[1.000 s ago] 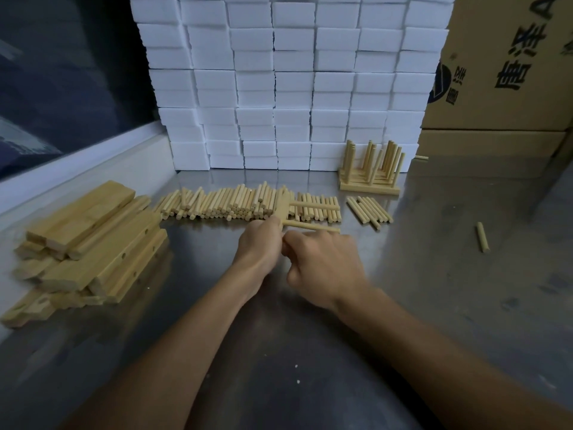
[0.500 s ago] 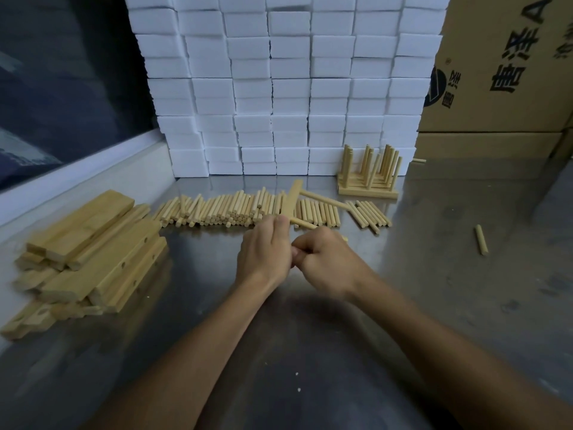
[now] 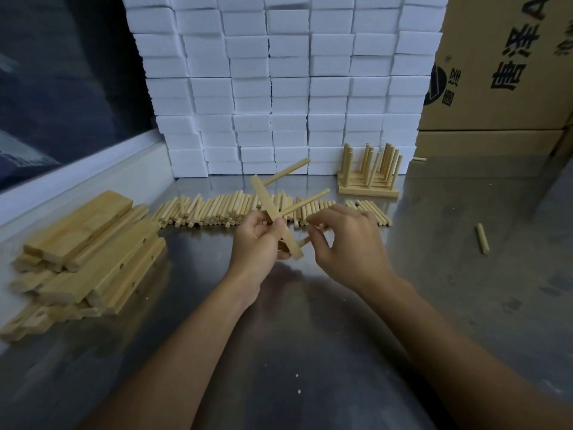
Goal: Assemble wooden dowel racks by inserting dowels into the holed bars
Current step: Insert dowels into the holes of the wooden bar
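A steel table (image 3: pixel 341 352) carries everything. Behind the dowel row (image 3: pixel 223 209) rises a wall of white blocks (image 3: pixel 279 88), beside it a cardboard box (image 3: pixel 502 63). Left of the row lies a stack of holed bars (image 3: pixel 90 252); right of it stands a finished rack (image 3: pixel 369 172). In front of the row, the left hand (image 3: pixel 257 243) grips a tilted bar (image 3: pixel 276 217) bearing two dowels; the right hand (image 3: pixel 344 240) pinches a third dowel (image 3: pixel 305 241) at the bar's lower end, partly hiding the row.
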